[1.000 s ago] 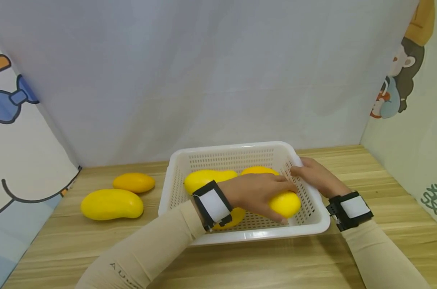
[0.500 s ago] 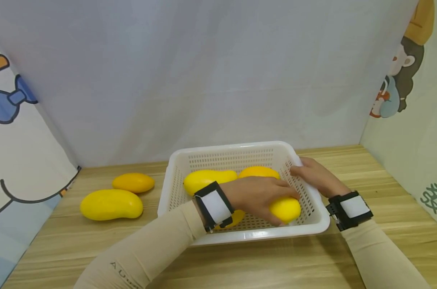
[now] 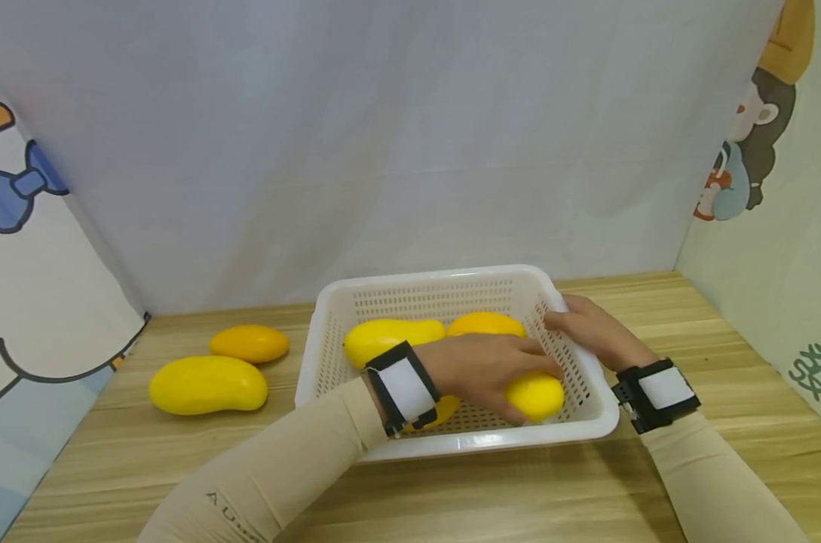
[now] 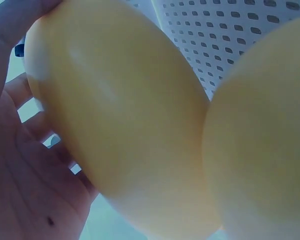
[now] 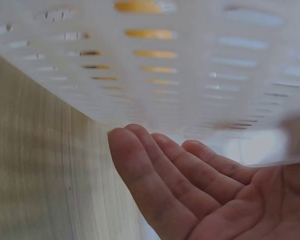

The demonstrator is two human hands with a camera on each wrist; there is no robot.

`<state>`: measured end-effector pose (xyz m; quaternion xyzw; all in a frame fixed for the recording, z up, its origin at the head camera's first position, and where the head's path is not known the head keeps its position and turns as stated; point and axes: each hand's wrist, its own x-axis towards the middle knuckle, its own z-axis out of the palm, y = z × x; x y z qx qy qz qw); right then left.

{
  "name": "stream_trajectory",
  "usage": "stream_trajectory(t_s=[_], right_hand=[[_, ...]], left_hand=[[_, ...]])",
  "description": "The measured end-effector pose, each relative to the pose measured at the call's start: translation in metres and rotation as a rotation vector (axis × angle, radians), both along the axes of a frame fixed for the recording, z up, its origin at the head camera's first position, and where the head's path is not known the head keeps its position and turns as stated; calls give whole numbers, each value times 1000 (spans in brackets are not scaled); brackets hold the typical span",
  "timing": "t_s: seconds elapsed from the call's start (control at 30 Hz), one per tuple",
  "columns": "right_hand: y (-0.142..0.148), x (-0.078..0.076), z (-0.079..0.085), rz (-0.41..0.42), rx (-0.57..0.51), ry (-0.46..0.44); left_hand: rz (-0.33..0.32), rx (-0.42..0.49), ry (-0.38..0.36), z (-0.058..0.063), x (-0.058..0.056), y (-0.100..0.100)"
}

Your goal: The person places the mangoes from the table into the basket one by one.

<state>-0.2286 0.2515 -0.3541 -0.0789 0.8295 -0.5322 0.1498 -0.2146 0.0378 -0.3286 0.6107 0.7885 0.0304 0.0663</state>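
My left hand (image 3: 485,369) reaches down into a white perforated basket (image 3: 491,443) and grips a yellow mango (image 3: 537,396) at its right end. In the left wrist view, thumb and fingers wrap one side of that mango (image 4: 120,115), and another mango (image 4: 265,135) presses close against it. My right hand (image 3: 600,330) holds the basket's right rim, thumb over the top; its fingers (image 5: 175,175) lie along the outer wall in the right wrist view. Beside the left hand in the basket are a large yellow mango (image 3: 393,338), an orange-yellow one (image 3: 486,323) and one partly hidden under the wrist (image 3: 447,411).
Left of the basket, a small orange-yellow mango (image 3: 250,343) and a big yellow mango (image 3: 209,385) lie on the wooden table (image 3: 519,498). A pale cloth wall (image 3: 410,151) stands behind the basket, with printed panels at both sides.
My left hand has lowered slightly with the mango toward the basket's front right corner, then stayed nearly still. The right hand keeps its place on the rim.
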Motion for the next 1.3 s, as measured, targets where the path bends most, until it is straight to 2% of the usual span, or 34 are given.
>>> stream_trajectory(t_s=[0.33,0.73,0.97,1.3], right_hand=[[0,-1,-1,6,1,2],[1,-1,-2,11,0,11],[1,-1,0,12,2,10],[0,0,0,8,-19,-5]], left_hand=[[-12,-34,-23,-3,-1,2],[9,-55,-41,-3,-1,1],[27,-87,-32,-2,1,1],[9,-99,-28,-3,2,1]])
